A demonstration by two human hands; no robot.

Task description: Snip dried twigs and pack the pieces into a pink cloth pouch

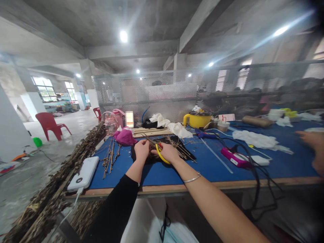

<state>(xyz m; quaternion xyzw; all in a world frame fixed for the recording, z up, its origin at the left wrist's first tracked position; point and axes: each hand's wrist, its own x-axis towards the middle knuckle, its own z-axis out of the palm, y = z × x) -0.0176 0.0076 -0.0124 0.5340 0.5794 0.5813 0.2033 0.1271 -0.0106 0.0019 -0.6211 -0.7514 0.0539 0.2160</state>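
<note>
Black-sleeved left hand [141, 149] around twigs [180, 148], right hand [169, 153] with yellow-handled scissors [159, 152]

bright ceiling lamps [123, 36], flaring | daylight from windows [45, 88]; edges warped, right side blurred

**Head view, single camera.**
- **Position:** worn on the person's head, above the near wooden edge of the blue-topped work table [202, 167].
- **Facing:** forward and slightly down, across the table to the perforated grey metal screen [164, 91] at its far side. The bare concrete ceiling [141, 20] fills the upper frame.
- **Range:** close. Both forearms enter from the bottom edge. At centre, the left hand [141, 149] grips a bundle of dry brown twigs [178, 146], and the right hand [169, 153] holds yellow-handled scissors [159, 152].
- **Field:** wide. A red plastic chair [50, 125] sits far left, and another person's blurred hand [315, 150] is at the right edge.
</note>
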